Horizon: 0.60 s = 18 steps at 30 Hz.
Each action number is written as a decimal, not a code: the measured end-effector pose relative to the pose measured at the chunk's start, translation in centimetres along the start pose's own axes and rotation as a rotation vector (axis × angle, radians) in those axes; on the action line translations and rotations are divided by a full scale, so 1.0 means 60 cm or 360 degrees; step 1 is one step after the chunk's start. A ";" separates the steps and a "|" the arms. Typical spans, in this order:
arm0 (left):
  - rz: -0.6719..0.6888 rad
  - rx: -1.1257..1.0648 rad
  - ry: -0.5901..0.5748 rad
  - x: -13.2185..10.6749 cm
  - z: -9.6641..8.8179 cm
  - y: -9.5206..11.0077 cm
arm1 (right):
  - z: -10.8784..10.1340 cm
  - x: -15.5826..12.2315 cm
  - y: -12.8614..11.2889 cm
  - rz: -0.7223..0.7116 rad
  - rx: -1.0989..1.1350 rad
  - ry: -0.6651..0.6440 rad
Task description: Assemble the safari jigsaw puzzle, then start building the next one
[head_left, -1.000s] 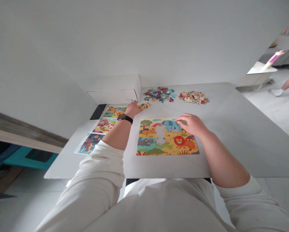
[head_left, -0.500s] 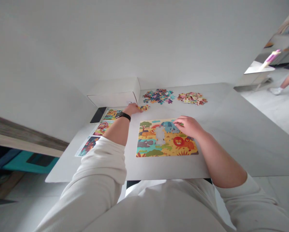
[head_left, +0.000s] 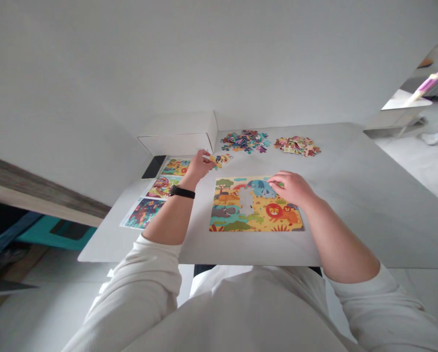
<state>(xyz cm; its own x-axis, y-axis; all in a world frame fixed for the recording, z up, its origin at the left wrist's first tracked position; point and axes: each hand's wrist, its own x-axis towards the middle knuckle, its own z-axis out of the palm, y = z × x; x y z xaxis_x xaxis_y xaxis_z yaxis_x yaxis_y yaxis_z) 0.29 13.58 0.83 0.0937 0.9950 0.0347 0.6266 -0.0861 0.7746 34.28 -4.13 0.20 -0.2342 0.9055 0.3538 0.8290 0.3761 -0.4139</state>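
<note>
On your table [head_left: 361, 205], the animal jigsaw [head_left: 261, 206] lies flat, probably light, stiff and apt to split. Your right hand [head_left: 292, 188] curls over its far right corner, your left hand [head_left: 199, 166] at the yellow jigsaw pieces [head_left: 225, 159], best held by their edges; whether either pinches one, I can't tell.

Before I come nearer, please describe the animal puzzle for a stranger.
Find the pale table, then the right hand. The animal puzzle lies partly beneath it; unlike the loose piles behind, it is assembled, except for one pale gap.
</note>
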 end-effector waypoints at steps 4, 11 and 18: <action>0.0170 -0.0499 -0.0245 -0.089 -0.009 0.032 | 0.000 -0.001 -0.007 0.0010 0.0042 0.0074; 0.0278 -0.0945 -0.0726 -0.213 0.031 0.071 | 0.015 -0.001 -0.042 0.0022 0.0378 0.0098; 0.0091 -0.1107 -0.0903 -0.227 0.093 0.048 | 0.054 -0.004 -0.065 0.0200 0.0825 -0.0016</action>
<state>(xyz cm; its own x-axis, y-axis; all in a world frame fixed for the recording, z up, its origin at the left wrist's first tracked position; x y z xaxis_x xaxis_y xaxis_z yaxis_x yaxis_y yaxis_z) 5.15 -0.52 -0.92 0.5942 0.7993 -0.0893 0.0165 0.0988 0.9950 29.47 -5.17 -1.00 -0.1559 0.9508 0.2678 0.4917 0.3099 -0.8138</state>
